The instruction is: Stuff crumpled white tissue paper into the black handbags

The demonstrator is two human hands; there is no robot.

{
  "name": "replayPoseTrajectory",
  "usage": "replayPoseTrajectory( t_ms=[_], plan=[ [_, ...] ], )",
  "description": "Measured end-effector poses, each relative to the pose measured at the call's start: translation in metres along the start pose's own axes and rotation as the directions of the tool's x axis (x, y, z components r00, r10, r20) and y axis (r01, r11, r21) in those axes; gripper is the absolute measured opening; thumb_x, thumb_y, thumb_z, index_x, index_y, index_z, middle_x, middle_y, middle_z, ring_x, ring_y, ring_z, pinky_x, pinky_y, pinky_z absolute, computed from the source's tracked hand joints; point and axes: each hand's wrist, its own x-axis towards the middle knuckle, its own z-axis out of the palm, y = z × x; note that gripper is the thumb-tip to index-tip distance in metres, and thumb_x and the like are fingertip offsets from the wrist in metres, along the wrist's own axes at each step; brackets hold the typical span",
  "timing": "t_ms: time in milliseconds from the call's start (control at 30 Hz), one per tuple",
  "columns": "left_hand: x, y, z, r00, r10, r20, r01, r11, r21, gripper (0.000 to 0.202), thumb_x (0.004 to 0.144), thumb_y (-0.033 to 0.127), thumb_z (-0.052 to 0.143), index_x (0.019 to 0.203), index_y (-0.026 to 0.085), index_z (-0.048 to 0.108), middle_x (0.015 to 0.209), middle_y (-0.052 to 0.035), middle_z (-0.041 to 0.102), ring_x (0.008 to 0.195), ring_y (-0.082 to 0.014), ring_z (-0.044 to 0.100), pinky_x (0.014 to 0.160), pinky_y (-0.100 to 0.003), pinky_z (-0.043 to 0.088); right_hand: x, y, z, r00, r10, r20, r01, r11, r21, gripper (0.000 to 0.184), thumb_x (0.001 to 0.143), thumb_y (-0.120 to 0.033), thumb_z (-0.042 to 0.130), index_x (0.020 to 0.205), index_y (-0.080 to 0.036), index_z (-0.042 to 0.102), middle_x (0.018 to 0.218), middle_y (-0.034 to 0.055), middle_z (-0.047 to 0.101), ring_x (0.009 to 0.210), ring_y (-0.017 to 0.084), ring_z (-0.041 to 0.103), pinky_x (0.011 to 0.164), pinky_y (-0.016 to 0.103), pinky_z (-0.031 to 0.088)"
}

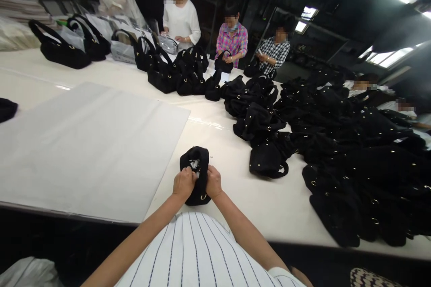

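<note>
A small black handbag (pixel 194 158) with gold rings stands on the white table (pixel 235 197) right in front of me, its mouth facing up and white paper showing inside. My left hand (pixel 183 183) grips the bag's near left rim with closed fingers. My right hand (pixel 213 180) is closed on the near right rim. Both hands hold the bag's opening apart.
A large sheet of white paper (pixel 84 143) lies to the left. A big heap of black handbags (pixel 353 157) covers the table's right side. More bags (pixel 168 74) stand at the back, where several people (pixel 232 38) work. The table's near edge runs below my hands.
</note>
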Motion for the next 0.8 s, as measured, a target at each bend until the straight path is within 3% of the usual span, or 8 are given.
replayPoseTrajectory(
  t_ms=[167,333,433,533,667,800],
  plan=[
    [-0.001,-0.006,-0.001,0.999,-0.003,-0.038,-0.001,0.993,-0.114,0.023,0.094,0.026,0.038,0.095,0.013,0.057,0.089,-0.0127,0.065,0.081,-0.0246,0.065,0.070,-0.032,0.044,0.007,-0.005,0.000,0.997,0.022,0.074,-0.027,0.997,0.067,0.023,0.092,-0.026,0.047,0.077,-0.019,0.062,0.081,0.0063,0.060,0.071,0.019,0.053,0.065,0.029,0.042],
    [0.002,-0.015,0.002,0.994,0.050,-0.095,-0.078,0.944,-0.319,0.040,0.092,0.025,0.045,0.130,0.015,0.045,0.090,-0.0080,0.067,0.079,-0.0222,0.064,0.071,-0.031,0.045,0.006,-0.005,-0.004,0.994,-0.015,0.104,-0.014,0.962,0.271,0.018,0.089,-0.025,0.053,0.075,-0.019,0.062,0.083,0.0046,0.059,0.070,0.016,0.054,0.065,0.026,0.044],
    [0.011,-0.025,0.004,0.990,0.136,-0.041,-0.142,0.926,-0.350,0.038,0.091,0.027,0.048,0.126,0.016,0.054,0.085,-0.0066,0.064,0.077,-0.0198,0.062,0.075,-0.030,0.045,-0.001,0.004,-0.006,0.988,0.039,0.149,-0.095,0.917,0.387,0.022,0.088,-0.023,0.051,0.071,-0.018,0.063,0.085,0.0035,0.057,0.070,0.014,0.053,0.065,0.025,0.045],
    [0.021,-0.035,0.001,0.963,0.258,0.077,-0.219,0.918,-0.330,0.042,0.090,0.030,0.049,0.130,0.018,0.056,0.082,-0.0053,0.060,0.071,-0.0175,0.059,0.073,-0.029,0.045,-0.007,0.014,-0.007,0.969,0.112,0.220,-0.215,0.823,0.526,0.019,0.086,-0.017,0.050,0.082,-0.020,0.068,0.091,0.0019,0.055,0.083,0.015,0.056,0.076,0.025,0.047],
    [0.036,-0.041,-0.011,0.894,0.385,0.231,-0.320,0.908,-0.271,0.049,0.088,0.036,0.050,0.135,0.021,0.052,0.075,-0.0028,0.060,0.069,-0.0187,0.059,0.068,-0.029,0.043,-0.009,0.024,-0.010,0.932,0.163,0.325,-0.339,0.711,0.616,0.027,0.077,-0.011,0.054,0.093,-0.024,0.072,0.092,-0.0002,0.053,0.087,0.014,0.056,0.085,0.028,0.046],
    [0.048,-0.037,-0.022,0.863,0.387,0.324,-0.336,0.920,-0.203,0.052,0.081,0.035,0.055,0.129,0.016,0.052,0.067,-0.0008,0.061,0.065,-0.0198,0.060,0.062,-0.027,0.041,-0.016,0.033,-0.016,0.903,0.206,0.377,-0.429,0.485,0.762,0.041,0.073,-0.012,0.058,0.111,-0.022,0.070,0.104,0.0024,0.058,0.096,0.016,0.058,0.092,0.031,0.048]
  ],
)
